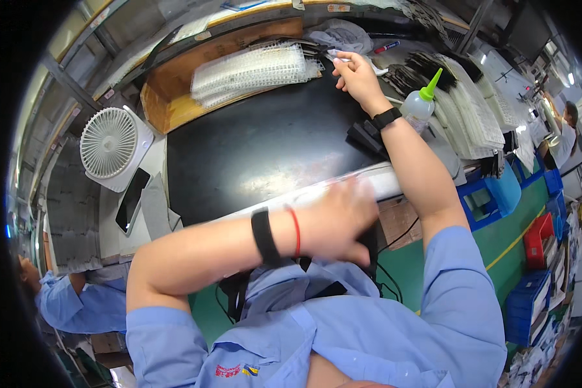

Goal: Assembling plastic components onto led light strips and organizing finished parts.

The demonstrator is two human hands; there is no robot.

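My left hand [346, 220] is smeared by motion over the near edge of the black work mat [252, 155]. Its fingers are too blurred to read. A black band and a red string circle that wrist. Stretched to the far right of the mat, my right hand [357, 76] has curled fingers beside a crumpled white piece [376, 67]. Whatever the fingertips hold, if anything, is too small to make out. A black watch [387, 118] is on the right wrist. Black blocks [366, 138] lie on the mat below it.
A cardboard box [158, 97] holds stacked clear plastic strips [252, 71]. On the left are a white fan [110, 143] and a phone [134, 200]. A bottle with a green nozzle [421, 103] stands by my right forearm, near more strips [469, 110]. Co-workers sit at both sides.
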